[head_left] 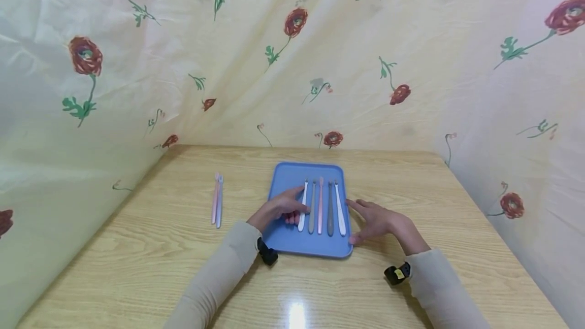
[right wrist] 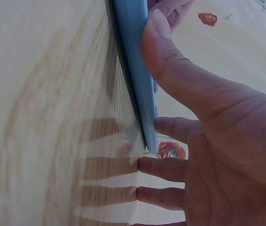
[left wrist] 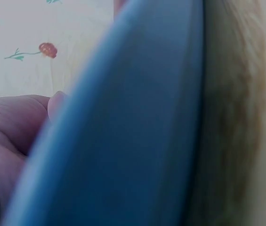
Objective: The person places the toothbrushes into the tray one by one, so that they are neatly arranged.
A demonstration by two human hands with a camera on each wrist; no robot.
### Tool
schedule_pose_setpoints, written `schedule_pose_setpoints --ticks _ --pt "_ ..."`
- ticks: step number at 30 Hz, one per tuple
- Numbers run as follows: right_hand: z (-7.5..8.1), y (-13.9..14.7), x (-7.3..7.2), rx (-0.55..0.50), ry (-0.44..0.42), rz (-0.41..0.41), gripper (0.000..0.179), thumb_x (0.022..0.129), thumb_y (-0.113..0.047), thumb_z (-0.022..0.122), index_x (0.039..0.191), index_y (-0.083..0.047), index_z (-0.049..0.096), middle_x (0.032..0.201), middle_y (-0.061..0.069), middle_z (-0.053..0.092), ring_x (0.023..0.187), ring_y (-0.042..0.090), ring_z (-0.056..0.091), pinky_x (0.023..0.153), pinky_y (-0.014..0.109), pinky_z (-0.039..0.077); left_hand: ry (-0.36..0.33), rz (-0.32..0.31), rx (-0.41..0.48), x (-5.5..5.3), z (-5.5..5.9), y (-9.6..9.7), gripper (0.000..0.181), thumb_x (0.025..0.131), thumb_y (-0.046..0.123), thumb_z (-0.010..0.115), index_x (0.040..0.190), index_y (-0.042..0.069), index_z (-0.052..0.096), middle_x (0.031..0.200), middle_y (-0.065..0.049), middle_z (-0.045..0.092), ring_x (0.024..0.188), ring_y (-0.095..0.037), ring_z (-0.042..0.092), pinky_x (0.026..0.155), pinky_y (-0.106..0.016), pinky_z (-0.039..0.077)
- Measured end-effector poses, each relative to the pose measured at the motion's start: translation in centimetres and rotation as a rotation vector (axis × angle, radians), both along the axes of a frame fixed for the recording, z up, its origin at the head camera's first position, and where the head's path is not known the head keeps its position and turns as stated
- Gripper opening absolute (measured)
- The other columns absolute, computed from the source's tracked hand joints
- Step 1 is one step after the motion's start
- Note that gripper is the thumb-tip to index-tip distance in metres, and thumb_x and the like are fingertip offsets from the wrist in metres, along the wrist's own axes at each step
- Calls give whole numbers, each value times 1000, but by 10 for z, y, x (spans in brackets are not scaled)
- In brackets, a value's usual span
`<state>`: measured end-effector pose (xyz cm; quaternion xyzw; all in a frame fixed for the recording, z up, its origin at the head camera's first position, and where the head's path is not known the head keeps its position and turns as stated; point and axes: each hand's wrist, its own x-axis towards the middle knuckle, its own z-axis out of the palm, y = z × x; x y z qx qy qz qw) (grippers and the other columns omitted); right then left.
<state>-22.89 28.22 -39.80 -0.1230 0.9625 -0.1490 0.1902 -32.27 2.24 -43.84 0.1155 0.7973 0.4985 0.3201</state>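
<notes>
Several slim-handled tools lie side by side, lengthwise, in a blue tray (head_left: 301, 249) in the head view. From left to right they are a white tool (head_left: 301, 223), a grey tool (head_left: 312, 217), a pink tool (head_left: 320, 212), a dark grey tool (head_left: 330, 215) and another white tool (head_left: 340, 215). My left hand (head_left: 285, 204) reaches over the tray's left side, index finger and thumb at the leftmost white tool, other fingers bent. At the right rim, my right hand (head_left: 377, 218) rests with fingers spread; its thumb (right wrist: 163, 52) touches the tray's edge in the right wrist view.
Left of the tray, a pink tool (head_left: 215, 202) and a lavender tool (head_left: 220, 204) lie together on the wood-grain table (head_left: 169, 248). A flower-printed curtain (head_left: 247, 65) surrounds the table at the back and sides. The tray's blurred side fills much of the left wrist view.
</notes>
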Motion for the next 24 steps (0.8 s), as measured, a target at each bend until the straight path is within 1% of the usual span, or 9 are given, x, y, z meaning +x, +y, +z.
schedule_pose_setpoints --ticks 6,11,17,20,24 --pt "1 0 -1 -9 -6 1 112 71 -56 78 156 -16 17 157 30 17 143 56 16 110 72 23 9 -4 4 1 0 -1 89 89 15 67 157 20 9 51 -3 57 37 -10 49 36 -22 40" --pt "2 1 -1 -9 -5 5 112 71 -56 78 156 -15 17 157 31 17 143 56 16 110 72 23 8 -8 -1 2 3 0 90 89 16 67 157 22 8 50 -2 57 37 -10 49 36 -22 41" --pt "1 0 -1 -17 -6 2 112 71 -55 78 156 -15 18 157 31 17 143 55 16 110 72 23 22 -14 -25 3 7 0 93 89 19 68 157 22 6 50 -1 57 37 -10 49 36 -23 41" --pt "0 0 -1 -17 -5 3 112 70 -55 78 156 -15 18 157 31 17 143 55 17 110 72 23 31 -19 -28 5 11 -3 93 89 21 68 157 21 5 51 -1 58 37 -10 49 36 -23 42" --pt "0 0 -2 -12 -5 2 112 71 -55 78 156 -15 18 157 31 18 143 55 17 110 72 23 35 -12 -11 6 19 -6 92 90 22 68 157 24 5 51 -2 58 38 -11 49 37 -23 42"
